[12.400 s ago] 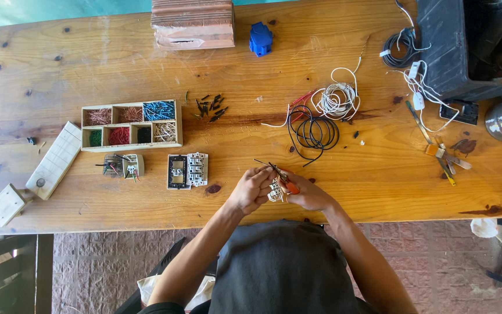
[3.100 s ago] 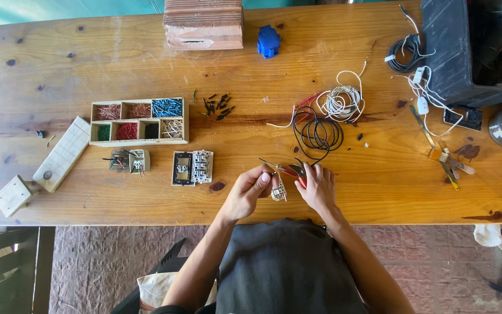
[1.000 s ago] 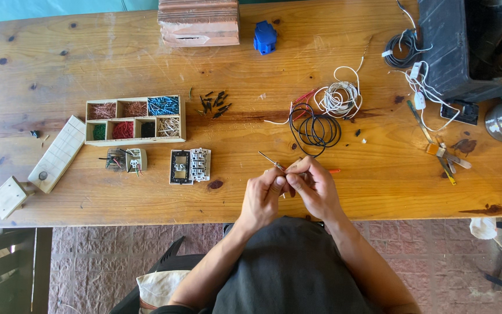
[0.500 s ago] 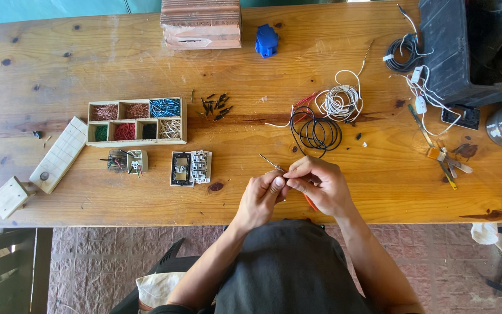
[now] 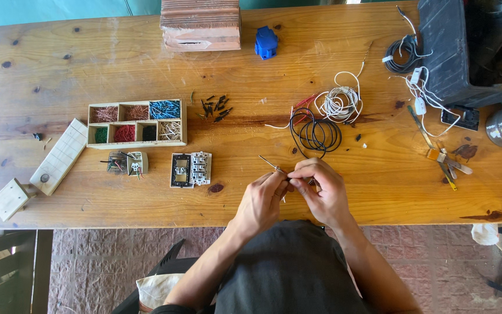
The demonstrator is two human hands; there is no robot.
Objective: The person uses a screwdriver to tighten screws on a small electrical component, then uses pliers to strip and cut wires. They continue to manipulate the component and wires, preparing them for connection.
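My left hand (image 5: 261,200) and my right hand (image 5: 321,189) meet over the near edge of the wooden table (image 5: 88,64), fingers pinched together around a small part that they mostly hide. A thin metal screwdriver shaft (image 5: 270,164) sticks out up and left from between the fingertips. A dark bit of the part shows by my right fingers. Just beyond my hands lie a black wire coil (image 5: 316,131) and a white wire coil (image 5: 339,103) with red leads.
A compartment box of coloured wire bits (image 5: 137,123), two switch modules (image 5: 191,169), small sockets (image 5: 126,163), wooden blocks (image 5: 59,156), black screws (image 5: 215,107), a blue plug (image 5: 266,42), a ribbed wooden box (image 5: 200,24), a black case (image 5: 457,49) and cutters (image 5: 445,163) lie about.
Both hands have shifted slightly right and closer together around the small part. The screwdriver shaft still points up-left. Nothing else on the table moved.
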